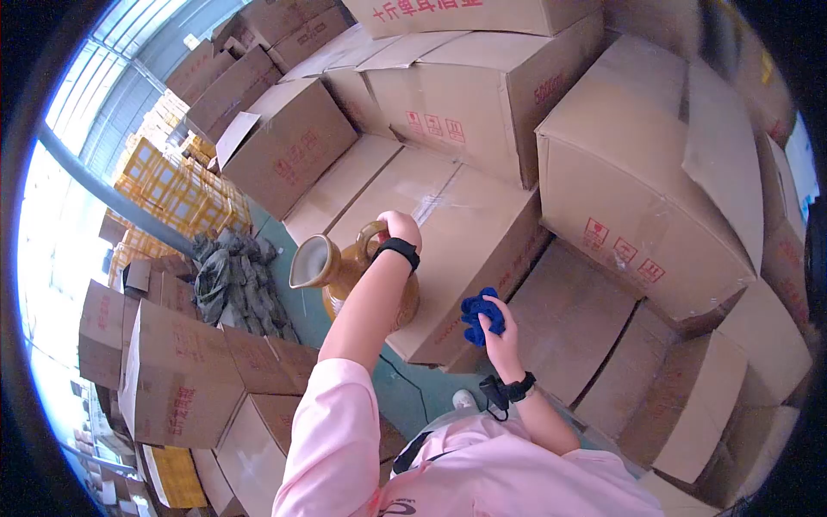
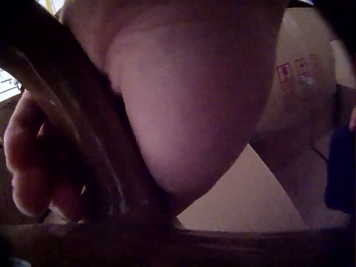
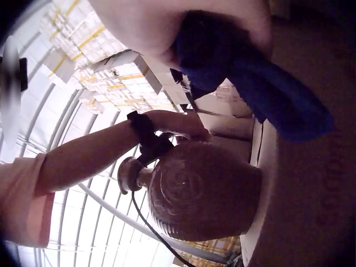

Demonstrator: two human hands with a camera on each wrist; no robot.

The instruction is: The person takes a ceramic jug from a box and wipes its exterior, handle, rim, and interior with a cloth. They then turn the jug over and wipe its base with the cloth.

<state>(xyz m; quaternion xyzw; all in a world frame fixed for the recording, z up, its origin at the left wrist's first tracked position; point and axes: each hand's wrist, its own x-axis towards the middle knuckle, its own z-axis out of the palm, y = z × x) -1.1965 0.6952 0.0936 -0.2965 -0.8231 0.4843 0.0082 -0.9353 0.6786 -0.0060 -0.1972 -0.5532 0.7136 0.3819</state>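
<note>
A cardboard box (image 1: 469, 233) carries the jug (image 3: 203, 192), which stands close to the near corner of the left edge, its body overlapping that edge as seen from above. A shiny strip of tape (image 1: 425, 207) lies flat on the top, nearer the far edge. Below the right edge, red print (image 3: 331, 183) marks the side. Past the far edge rises a bigger box (image 1: 448, 103); whether it rests on this top cannot be told

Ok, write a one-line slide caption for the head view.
Left hand grips a brown jug by its handle, right hand holds a crumpled blue cloth, among cardboard boxes.
</note>
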